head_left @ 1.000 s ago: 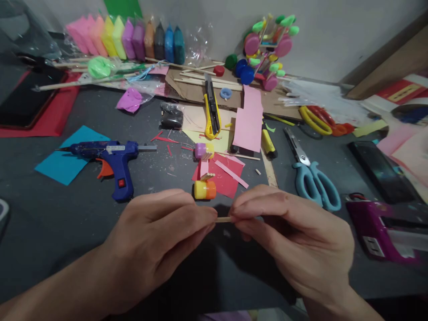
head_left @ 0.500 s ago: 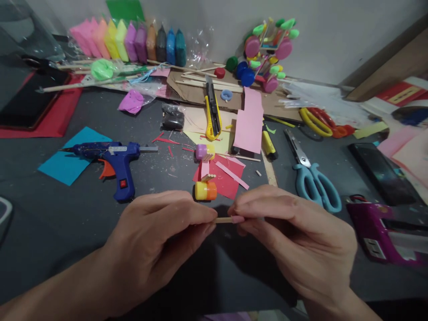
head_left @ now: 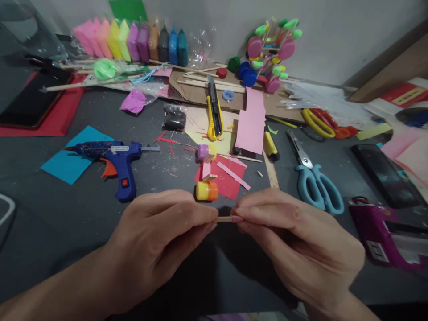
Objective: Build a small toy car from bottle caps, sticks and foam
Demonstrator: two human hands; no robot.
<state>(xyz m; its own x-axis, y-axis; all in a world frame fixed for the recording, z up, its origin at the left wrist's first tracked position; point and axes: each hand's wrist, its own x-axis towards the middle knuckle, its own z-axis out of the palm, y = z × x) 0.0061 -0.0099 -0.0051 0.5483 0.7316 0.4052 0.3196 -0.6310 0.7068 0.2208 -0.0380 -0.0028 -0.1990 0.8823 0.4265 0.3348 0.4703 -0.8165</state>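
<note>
Between my two hands a thin wooden stick (head_left: 224,219) lies level, low in the middle of the view. My left hand (head_left: 163,240) pinches its left end between thumb and fingers. At the other end, my right hand (head_left: 294,236) pinches a small strip of pink paper (head_left: 237,219) that sits around the stick's tip. How far the stick runs inside each hand is hidden. Just beyond the fingertips stand a yellow-and-orange cap piece (head_left: 206,191) and a purple-and-yellow one (head_left: 206,152), with pink paper and short sticks between them.
A blue glue gun (head_left: 117,156) lies on blue paper at left. Light-blue scissors (head_left: 312,178) and a purple device (head_left: 381,234) are at right. A yellow utility knife (head_left: 214,111), pink paper (head_left: 250,125) and red paper (head_left: 230,183) lie ahead. Clay packets (head_left: 143,42) line the wall.
My right fingers have turned slightly about the pink paper at the stick's tip, and the right hand has shifted a little to the right. My left hand keeps its pinch.
</note>
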